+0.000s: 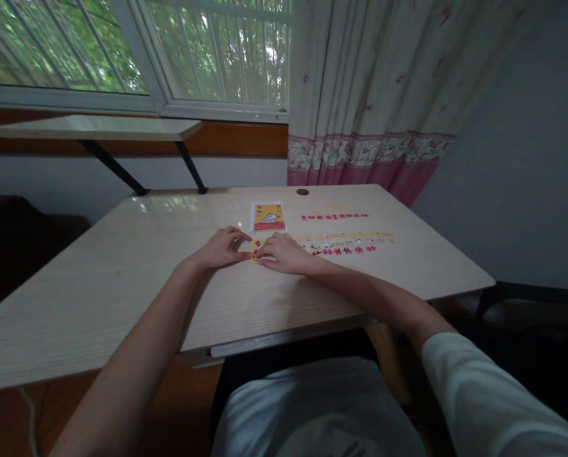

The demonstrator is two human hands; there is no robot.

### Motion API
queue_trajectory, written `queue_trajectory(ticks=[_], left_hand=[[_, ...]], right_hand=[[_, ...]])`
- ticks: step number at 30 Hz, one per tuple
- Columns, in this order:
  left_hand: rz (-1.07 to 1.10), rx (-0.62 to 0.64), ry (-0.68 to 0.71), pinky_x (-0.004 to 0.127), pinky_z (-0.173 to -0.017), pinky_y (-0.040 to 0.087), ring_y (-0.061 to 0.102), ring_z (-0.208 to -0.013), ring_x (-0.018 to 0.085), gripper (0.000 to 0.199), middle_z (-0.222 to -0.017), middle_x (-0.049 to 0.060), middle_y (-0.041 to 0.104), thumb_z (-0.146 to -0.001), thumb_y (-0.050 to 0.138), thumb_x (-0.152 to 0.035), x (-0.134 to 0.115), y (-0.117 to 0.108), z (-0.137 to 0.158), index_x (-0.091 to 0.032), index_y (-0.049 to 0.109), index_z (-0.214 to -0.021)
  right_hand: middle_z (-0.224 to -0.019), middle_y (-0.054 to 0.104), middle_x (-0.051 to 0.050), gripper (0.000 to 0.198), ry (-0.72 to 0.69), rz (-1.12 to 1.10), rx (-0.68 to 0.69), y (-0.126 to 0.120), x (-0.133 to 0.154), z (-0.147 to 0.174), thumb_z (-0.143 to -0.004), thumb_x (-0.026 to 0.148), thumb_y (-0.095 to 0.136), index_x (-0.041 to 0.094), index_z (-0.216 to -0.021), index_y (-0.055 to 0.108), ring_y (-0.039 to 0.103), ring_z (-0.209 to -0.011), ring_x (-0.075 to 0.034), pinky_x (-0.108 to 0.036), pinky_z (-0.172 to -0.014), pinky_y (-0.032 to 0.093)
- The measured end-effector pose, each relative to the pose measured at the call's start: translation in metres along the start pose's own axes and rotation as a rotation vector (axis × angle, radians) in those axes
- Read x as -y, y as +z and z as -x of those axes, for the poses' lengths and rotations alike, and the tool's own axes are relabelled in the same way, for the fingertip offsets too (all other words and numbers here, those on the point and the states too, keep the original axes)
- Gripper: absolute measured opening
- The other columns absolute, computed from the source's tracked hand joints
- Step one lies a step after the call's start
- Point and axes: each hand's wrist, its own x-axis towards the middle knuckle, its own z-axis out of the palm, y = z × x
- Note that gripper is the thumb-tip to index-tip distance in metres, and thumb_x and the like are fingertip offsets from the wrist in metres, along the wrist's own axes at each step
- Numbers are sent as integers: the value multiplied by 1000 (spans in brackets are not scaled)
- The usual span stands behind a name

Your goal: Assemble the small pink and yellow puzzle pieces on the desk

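Note:
My left hand (224, 247) rests on the table with thumb and index finger bent around the left side of a few yellow jigsaw puzzle pieces (257, 244), which look joined. From the other side comes my right hand (284, 255), its thumb and index finger pinched on a small yellow and red piece at the lower edge of that patch. The fingertips partly cover the pieces. Just behind the hands lies a picture card (269, 218), yellow and red with a white animal figure.
Rows of loose jigsaw pieces, yellow ones (360, 236) and red ones (344, 251), lie to the right. Farther back is another red row (335, 217). A raised shelf (103, 129) stands at the table's back left. A round hole (303, 192) is near the rear edge.

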Motion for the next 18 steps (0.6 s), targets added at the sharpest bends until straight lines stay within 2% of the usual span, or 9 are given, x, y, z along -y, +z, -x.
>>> queue_trajectory(ticks=[18], left_hand=[[19,10,19,44,-94,40,55,-99,27,55,-102,10,61,-70,62,-60,6,3,-1,-19,69,-106]], right_hand=[[-100,69,-7,23,-5,72,28,-3,3,1,-91,31,54,22,-103,72,53,-97,-22,-35,-82,33]])
